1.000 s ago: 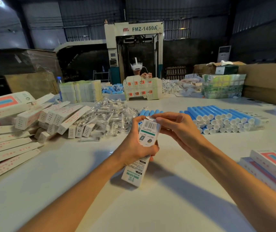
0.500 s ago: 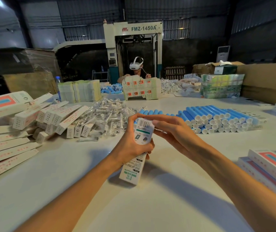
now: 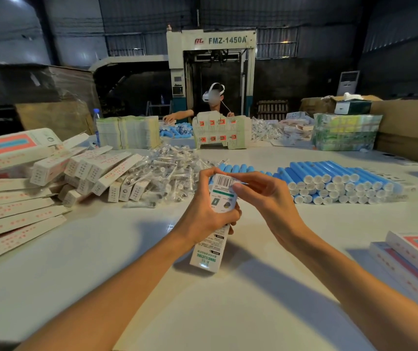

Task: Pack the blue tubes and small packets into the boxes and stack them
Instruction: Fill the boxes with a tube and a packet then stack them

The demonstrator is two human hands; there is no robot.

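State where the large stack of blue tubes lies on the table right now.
In the head view, the stack of blue tubes lies right of centre on the white table, just beyond the right hand and right of the heap of clear packets.

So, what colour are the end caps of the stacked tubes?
White end caps on blue tubes; the head view shows them best.

White printed box (image 3: 222,198) is held near upright; blue tubes (image 3: 339,183) are stacked behind-right, clear packets (image 3: 170,168) heaped behind-left.
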